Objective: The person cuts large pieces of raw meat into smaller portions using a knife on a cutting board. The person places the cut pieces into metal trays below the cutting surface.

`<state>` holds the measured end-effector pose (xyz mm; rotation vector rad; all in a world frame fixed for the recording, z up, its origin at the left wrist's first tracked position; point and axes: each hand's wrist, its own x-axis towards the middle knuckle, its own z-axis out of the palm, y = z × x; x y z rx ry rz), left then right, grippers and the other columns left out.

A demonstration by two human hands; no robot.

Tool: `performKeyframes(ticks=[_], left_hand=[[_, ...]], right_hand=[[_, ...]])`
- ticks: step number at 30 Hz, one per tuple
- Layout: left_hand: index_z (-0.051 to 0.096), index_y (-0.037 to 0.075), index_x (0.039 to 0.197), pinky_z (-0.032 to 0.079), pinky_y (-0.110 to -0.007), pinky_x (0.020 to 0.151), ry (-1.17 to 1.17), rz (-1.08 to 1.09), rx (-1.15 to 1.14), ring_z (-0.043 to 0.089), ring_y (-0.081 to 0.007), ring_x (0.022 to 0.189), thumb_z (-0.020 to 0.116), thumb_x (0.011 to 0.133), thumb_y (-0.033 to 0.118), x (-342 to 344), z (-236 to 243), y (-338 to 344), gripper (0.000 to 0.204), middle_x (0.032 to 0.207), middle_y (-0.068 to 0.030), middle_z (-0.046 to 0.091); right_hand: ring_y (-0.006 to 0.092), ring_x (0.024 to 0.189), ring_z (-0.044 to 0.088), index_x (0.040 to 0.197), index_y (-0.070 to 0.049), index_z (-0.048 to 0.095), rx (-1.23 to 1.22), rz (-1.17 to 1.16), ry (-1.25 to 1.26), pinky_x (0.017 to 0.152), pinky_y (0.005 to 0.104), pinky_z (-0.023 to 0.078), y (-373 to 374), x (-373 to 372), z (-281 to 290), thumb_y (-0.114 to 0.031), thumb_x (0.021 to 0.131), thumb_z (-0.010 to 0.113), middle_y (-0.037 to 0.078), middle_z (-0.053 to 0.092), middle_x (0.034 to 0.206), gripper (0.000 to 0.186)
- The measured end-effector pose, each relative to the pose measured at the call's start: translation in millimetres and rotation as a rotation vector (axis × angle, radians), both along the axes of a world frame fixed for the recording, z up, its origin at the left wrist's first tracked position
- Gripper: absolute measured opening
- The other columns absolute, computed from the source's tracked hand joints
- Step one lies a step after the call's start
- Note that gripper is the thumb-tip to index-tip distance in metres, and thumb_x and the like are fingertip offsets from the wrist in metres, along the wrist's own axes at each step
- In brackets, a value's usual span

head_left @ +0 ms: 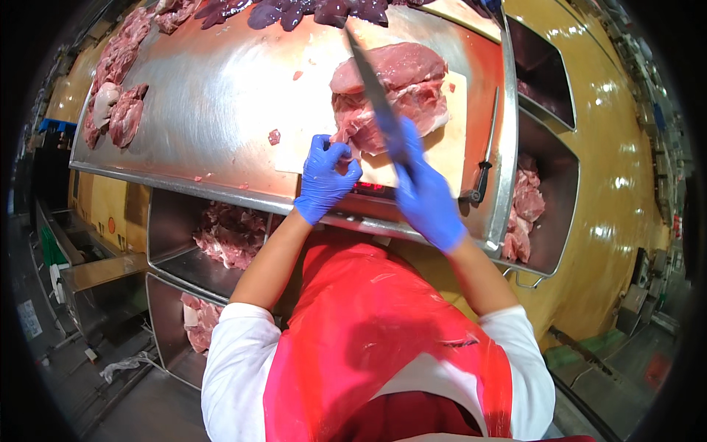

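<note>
A large piece of raw pink meat (412,66) lies on a pale cutting board (455,144). My left hand (322,183), in a blue glove, is closed with its fingers pinching the near left edge of the meat. In my blue-gloved right hand (431,199) is a long knife (366,70), its blade slanting away to the far left across the meat. Whether the blade touches the meat I cannot tell. To the right of the board rests a sharpening steel (482,177) with a black handle.
The metal table (199,88) carries meat pieces (125,118) at the left and dark red organs (294,11) along its far side. Metal bins (552,169) with meat stand right of the table, others (169,236) at its near left. A red display shows beneath the board's near edge.
</note>
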<state>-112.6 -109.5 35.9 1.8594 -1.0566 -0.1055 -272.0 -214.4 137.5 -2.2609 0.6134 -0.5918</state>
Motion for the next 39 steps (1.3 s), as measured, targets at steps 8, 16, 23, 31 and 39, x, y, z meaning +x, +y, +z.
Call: performKeyframes(ticks=[8,16,23,31,39], left_hand=[[0.057,0.004,0.083,0.050,-0.038,0.063,-0.056,-0.194,0.038,0.058,-0.0277,0.072,0.069,0.072,0.009,37.9,8.5,4.0,0.017,0.087,-0.0133,0.052],[0.060,0.003,0.084,0.048,-0.031,0.059,0.101,-0.361,0.006,0.057,-0.0180,0.067,0.068,0.073,0.007,112.9,4.8,14.9,0.014,0.080,-0.0091,0.056],[0.062,0.002,0.087,0.049,-0.039,0.064,0.039,-0.542,-0.009,0.057,-0.0290,0.068,0.066,0.072,0.013,126.0,3.0,-0.6,0.019,0.075,-0.0123,0.054],[0.053,0.003,0.076,0.044,-0.025,0.057,0.421,-0.427,0.067,0.049,-0.0089,0.062,0.060,0.077,0.003,251.5,-26.8,7.0,0.006,0.066,-0.0016,0.053],[0.052,0.003,0.079,0.042,-0.024,0.062,0.590,-0.409,0.053,0.047,-0.0084,0.067,0.059,0.074,0.003,177.1,-5.5,40.6,0.009,0.071,-0.0012,0.051]], right_hand=[[0.0400,0.064,0.062,0.155,-0.030,0.021,-0.223,0.069,0.672,0.057,0.0503,0.050,25.3,-37.2,-24.7,0.000,0.083,0.054,0.021,0.059,0.079,0.085],[0.0356,0.059,0.060,0.155,-0.025,0.025,-0.271,0.081,0.544,0.057,0.0493,0.050,49.6,-23.9,41.7,0.000,0.081,0.056,0.018,0.056,0.073,0.084],[0.0405,0.068,0.064,0.155,-0.028,0.018,-0.165,-0.141,0.570,0.063,0.0519,0.050,33.0,92.1,-23.0,-0.002,0.084,0.052,0.022,0.063,0.075,0.083],[0.0398,0.065,0.062,0.155,-0.033,0.018,-0.069,-0.021,0.916,0.060,0.0514,0.050,70.7,-47.1,46.6,-0.002,0.083,0.054,0.020,0.064,0.076,0.087],[0.0399,0.070,0.064,0.156,-0.017,0.015,-0.074,-0.024,0.399,0.065,0.0509,0.051,54.8,39.8,-3.5,0.000,0.083,0.050,0.021,0.064,0.082,0.083]])
